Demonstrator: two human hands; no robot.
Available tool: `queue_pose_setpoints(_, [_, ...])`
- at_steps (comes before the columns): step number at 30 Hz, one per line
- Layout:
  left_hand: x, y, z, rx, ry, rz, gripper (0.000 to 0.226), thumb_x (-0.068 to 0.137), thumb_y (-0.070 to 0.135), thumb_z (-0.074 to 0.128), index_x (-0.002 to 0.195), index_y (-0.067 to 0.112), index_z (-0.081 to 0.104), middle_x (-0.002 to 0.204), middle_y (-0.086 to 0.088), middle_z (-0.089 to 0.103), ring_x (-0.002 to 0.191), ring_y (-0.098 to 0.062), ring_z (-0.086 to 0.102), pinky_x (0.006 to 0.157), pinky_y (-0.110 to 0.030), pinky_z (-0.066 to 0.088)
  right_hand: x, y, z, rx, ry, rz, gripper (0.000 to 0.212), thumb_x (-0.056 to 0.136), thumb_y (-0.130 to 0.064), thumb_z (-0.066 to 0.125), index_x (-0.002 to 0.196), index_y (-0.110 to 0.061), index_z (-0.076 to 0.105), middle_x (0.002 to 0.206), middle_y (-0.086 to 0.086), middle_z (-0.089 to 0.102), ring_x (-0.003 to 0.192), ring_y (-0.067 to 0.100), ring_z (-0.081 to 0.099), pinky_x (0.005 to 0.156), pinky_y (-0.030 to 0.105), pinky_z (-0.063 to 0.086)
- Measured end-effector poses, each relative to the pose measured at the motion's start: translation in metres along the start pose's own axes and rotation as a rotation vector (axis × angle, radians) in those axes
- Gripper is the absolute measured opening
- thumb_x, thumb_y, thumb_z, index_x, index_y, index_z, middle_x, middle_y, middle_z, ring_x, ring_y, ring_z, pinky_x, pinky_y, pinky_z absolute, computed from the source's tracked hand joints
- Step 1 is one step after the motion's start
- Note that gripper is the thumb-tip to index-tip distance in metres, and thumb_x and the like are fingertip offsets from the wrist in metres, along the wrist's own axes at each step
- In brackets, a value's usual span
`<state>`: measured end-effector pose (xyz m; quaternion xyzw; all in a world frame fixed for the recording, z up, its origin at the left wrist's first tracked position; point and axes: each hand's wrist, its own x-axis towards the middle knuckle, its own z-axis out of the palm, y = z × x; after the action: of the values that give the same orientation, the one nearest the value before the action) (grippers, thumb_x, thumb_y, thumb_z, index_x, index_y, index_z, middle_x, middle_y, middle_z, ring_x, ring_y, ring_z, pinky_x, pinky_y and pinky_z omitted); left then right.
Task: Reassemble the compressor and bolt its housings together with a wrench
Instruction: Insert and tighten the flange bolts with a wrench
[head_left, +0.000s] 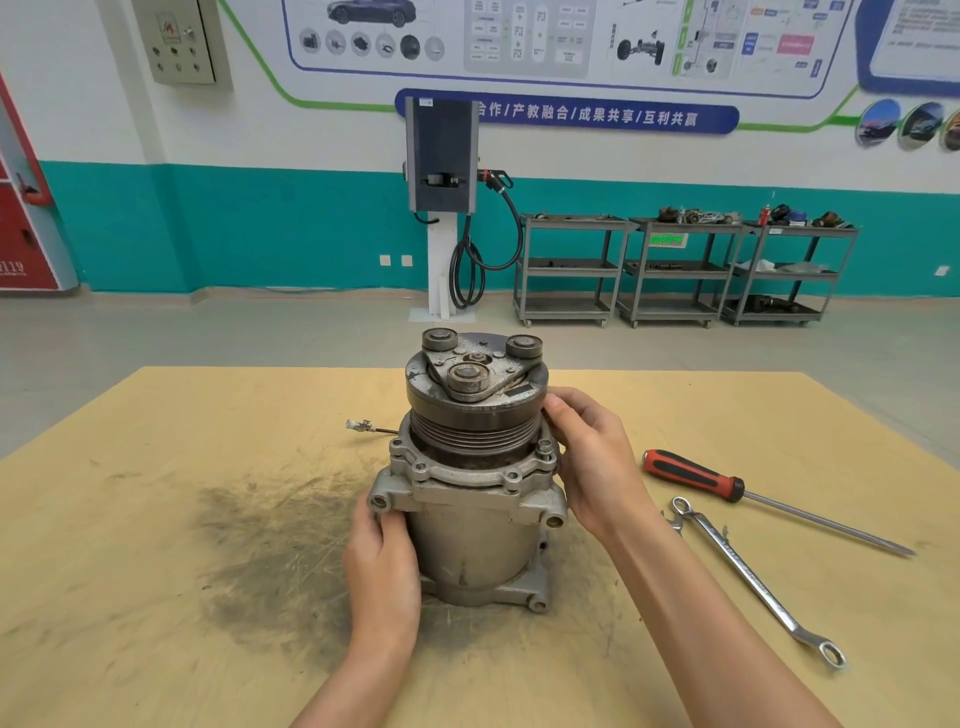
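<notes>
The compressor (470, 545) stands upright in the middle of the wooden table (156, 519), its black grooved pulley and clutch plate (475, 382) on top. My left hand (382, 561) holds the lower left side of the silver body, below a mounting ear. My right hand (589, 457) wraps the upper right side, fingertips at the flange where a bolt head (544, 447) sticks up. A long bolt (363, 427) lies on the table behind the compressor at the left. The combination wrench (753, 577) lies to the right, untouched.
A red-and-black screwdriver (696, 475) lies beyond the wrench at the right. A dark grease smear (270, 535) covers the table left of the compressor. Across the floor stand metal carts (675, 270) and a charging post (441, 208) against the wall.
</notes>
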<state>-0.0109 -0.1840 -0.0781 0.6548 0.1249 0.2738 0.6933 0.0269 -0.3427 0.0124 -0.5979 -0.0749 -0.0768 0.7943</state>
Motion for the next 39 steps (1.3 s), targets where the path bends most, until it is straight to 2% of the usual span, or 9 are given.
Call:
queue_pose_setpoints(7, [-0.0009,0.0001,-0.0001,-0.007,0.004,0.011,0.029,0.102,0.014,0.039,0.121,0.017,0.061,0.111,-0.003,0.066,0.096,-0.010,0.056,0.082,-0.030,0.041,0.0019,0.0020,0.0003,0.008,0.034,0.003,0.006,0.097,-0.008,0.055,0.094,-0.005,0.060,0.079,0.007,0.069,0.071,0.021,0.064,0.069,0.043,0.049])
queue_pose_setpoints(10, [-0.0002,-0.0017,-0.0006,0.004,0.005,0.012,0.029,0.102,0.015,0.040,0.122,0.015,0.061,0.113,-0.008,0.066,0.100,-0.021,0.057,0.084,-0.033,0.041,0.0010,0.0021,0.0005,-0.019,0.022,-0.004,0.015,0.100,-0.010,0.049,0.095,-0.007,0.063,0.087,0.011,0.068,0.077,0.026,0.061,0.071,0.046,0.044])
queue_pose_setpoints(13, [-0.0003,-0.0017,-0.0004,-0.002,-0.001,0.010,0.029,0.102,0.015,0.039,0.122,0.016,0.061,0.112,-0.013,0.065,0.108,-0.030,0.057,0.088,-0.040,0.043,0.0016,0.0003,0.0006,-0.033,0.023,-0.007,0.013,0.099,-0.008,0.051,0.093,-0.006,0.062,0.085,0.011,0.068,0.074,0.024,0.062,0.066,0.041,0.047])
queue_pose_setpoints(16, [-0.0009,-0.0003,-0.0004,-0.009,-0.003,0.018,0.029,0.103,0.015,0.039,0.120,0.018,0.061,0.109,-0.006,0.066,0.098,-0.021,0.057,0.084,-0.036,0.043,0.0030,-0.0002,0.0008,-0.006,0.036,0.011,0.005,0.096,-0.007,0.055,0.092,-0.005,0.058,0.087,0.018,0.066,0.076,0.029,0.062,0.066,0.040,0.048])
queue_pose_setpoints(20, [-0.0010,-0.0002,-0.0008,-0.005,-0.001,0.016,0.029,0.103,0.016,0.039,0.121,0.018,0.061,0.110,-0.002,0.066,0.100,-0.016,0.056,0.085,-0.033,0.042,0.0019,0.0011,0.0002,0.006,0.021,0.014,0.006,0.097,-0.008,0.054,0.098,-0.005,0.059,0.092,0.017,0.067,0.080,0.028,0.063,0.069,0.040,0.050])
queue_pose_setpoints(24, [-0.0004,-0.0020,-0.0004,-0.013,0.000,0.012,0.028,0.103,0.017,0.040,0.118,0.019,0.063,0.109,-0.012,0.066,0.108,-0.030,0.057,0.081,-0.033,0.041,0.0012,0.0010,0.0003,-0.029,0.010,-0.002,0.015,0.100,-0.007,0.049,0.095,-0.008,0.064,0.086,0.009,0.068,0.078,0.027,0.060,0.069,0.044,0.044])
queue_pose_setpoints(30, [-0.0003,-0.0022,-0.0010,-0.019,-0.009,0.008,0.029,0.103,0.019,0.039,0.121,0.019,0.062,0.112,-0.011,0.066,0.114,-0.031,0.055,0.090,-0.040,0.043,0.0027,-0.0006,-0.0011,0.023,0.013,0.038,0.004,0.096,-0.008,0.056,0.093,-0.005,0.057,0.078,0.007,0.068,0.064,0.020,0.063,0.059,0.037,0.047])
queue_pose_setpoints(34, [-0.0015,0.0002,-0.0019,0.020,-0.013,-0.009,0.026,0.103,0.017,0.038,0.115,0.007,0.059,0.112,-0.031,0.050,0.111,-0.048,0.045,0.098,-0.058,0.040,0.0000,-0.0023,-0.0020,0.032,-0.030,0.025,0.015,0.101,-0.007,0.046,0.096,-0.007,0.060,0.082,0.005,0.068,0.064,0.012,0.064,0.056,0.032,0.048])
queue_pose_setpoints(39, [-0.0019,0.0020,-0.0017,0.034,-0.010,-0.009,0.027,0.101,0.013,0.038,0.117,0.007,0.059,0.115,-0.030,0.054,0.111,-0.046,0.046,0.099,-0.055,0.040,-0.0009,-0.0025,0.0016,0.010,0.018,0.019,0.009,0.099,-0.007,0.050,0.093,-0.006,0.056,0.087,0.016,0.066,0.069,0.025,0.060,0.062,0.038,0.045])
